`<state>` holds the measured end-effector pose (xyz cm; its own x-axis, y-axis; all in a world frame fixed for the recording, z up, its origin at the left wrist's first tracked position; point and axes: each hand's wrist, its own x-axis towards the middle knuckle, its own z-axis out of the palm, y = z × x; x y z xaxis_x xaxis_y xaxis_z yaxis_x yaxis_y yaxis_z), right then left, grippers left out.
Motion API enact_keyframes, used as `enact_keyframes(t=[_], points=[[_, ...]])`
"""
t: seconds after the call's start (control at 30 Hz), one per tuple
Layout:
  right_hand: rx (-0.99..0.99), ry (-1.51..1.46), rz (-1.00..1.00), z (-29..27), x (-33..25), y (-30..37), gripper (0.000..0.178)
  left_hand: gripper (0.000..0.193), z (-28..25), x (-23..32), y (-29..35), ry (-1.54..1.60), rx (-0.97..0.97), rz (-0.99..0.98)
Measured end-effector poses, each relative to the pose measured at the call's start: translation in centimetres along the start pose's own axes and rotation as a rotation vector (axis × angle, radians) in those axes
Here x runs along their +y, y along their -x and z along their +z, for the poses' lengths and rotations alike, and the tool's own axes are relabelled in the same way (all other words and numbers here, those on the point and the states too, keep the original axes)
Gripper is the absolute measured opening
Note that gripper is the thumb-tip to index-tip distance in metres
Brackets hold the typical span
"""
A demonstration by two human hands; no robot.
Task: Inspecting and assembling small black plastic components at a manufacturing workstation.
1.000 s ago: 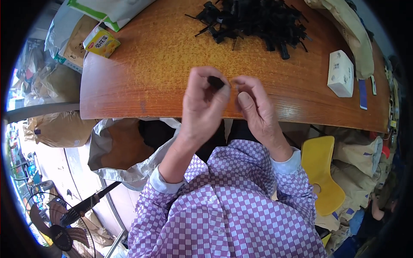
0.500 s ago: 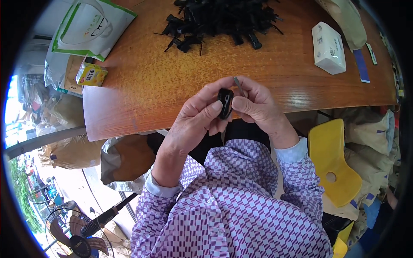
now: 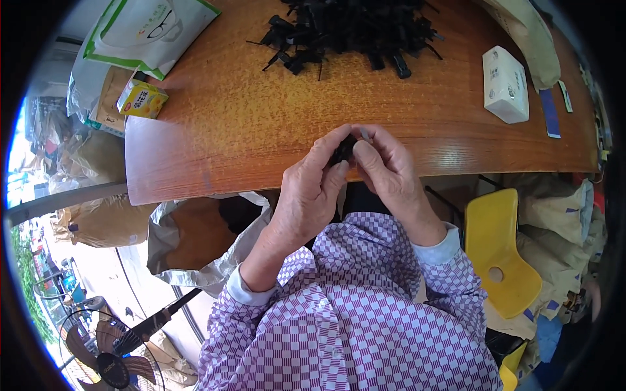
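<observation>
Both hands meet over the near edge of the wooden table (image 3: 215,143). My left hand (image 3: 306,189) is closed around a small glossy black plastic part (image 3: 342,150), which its fingers and thumb partly cover. My right hand (image 3: 389,166) is closed too, with its thumb against the black part. A thin grey blade-like strip (image 3: 365,134) juts out between the right thumb and forefinger; its lower portion is hidden. Beyond the hands, at the table's far side, lies a heap of similar black plastic parts (image 3: 358,32).
A white tissue pack (image 3: 505,85) stands at the right, beside a brown sack (image 3: 531,45). On the left are a white-green bag (image 3: 153,32) and a yellow box (image 3: 143,99). Below the table edge are an open sack (image 3: 189,241), a yellow chair (image 3: 499,254) and a fan (image 3: 111,365).
My left hand has turned, and its fingers now cover more of the black part. The right thumb has moved up over it. The whole view has shifted slightly.
</observation>
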<state>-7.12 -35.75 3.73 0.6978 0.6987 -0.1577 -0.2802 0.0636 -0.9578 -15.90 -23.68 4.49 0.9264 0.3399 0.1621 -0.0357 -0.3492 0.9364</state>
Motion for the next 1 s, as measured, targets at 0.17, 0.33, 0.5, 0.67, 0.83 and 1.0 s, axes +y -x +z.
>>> enact_keyframes(t=[0.17, 0.33, 0.5, 0.67, 0.83, 1.0], points=[[-0.059, -0.106, 0.156, 2.9, -0.9, 0.8, 0.042, 0.037, -1.5, -0.9, 1.0, 0.108, 0.089, -0.067], [-0.044, -0.04, 0.173, 5.1, -0.4, 0.3, 0.042, 0.036, -2.6, -1.9, 1.5, 0.177, 0.148, -0.083], [-0.078, -0.053, 0.179, 6.2, 0.1, -0.1, 0.041, 0.036, -3.1, -2.8, 1.9, 0.241, 0.22, -0.033], [-0.079, -0.091, 0.215, 6.7, 0.1, -0.3, 0.039, 0.036, -3.3, -3.0, 1.9, 0.2, 0.259, 0.004], [-0.058, -0.067, 0.213, 6.6, 0.3, -0.3, 0.036, 0.036, -3.1, -2.5, 1.8, 0.136, 0.259, 0.017], [-0.159, -0.045, 0.228, 6.6, 0.8, -0.9, 0.032, 0.035, -3.3, -2.4, 2.4, -0.08, 0.31, -0.016]])
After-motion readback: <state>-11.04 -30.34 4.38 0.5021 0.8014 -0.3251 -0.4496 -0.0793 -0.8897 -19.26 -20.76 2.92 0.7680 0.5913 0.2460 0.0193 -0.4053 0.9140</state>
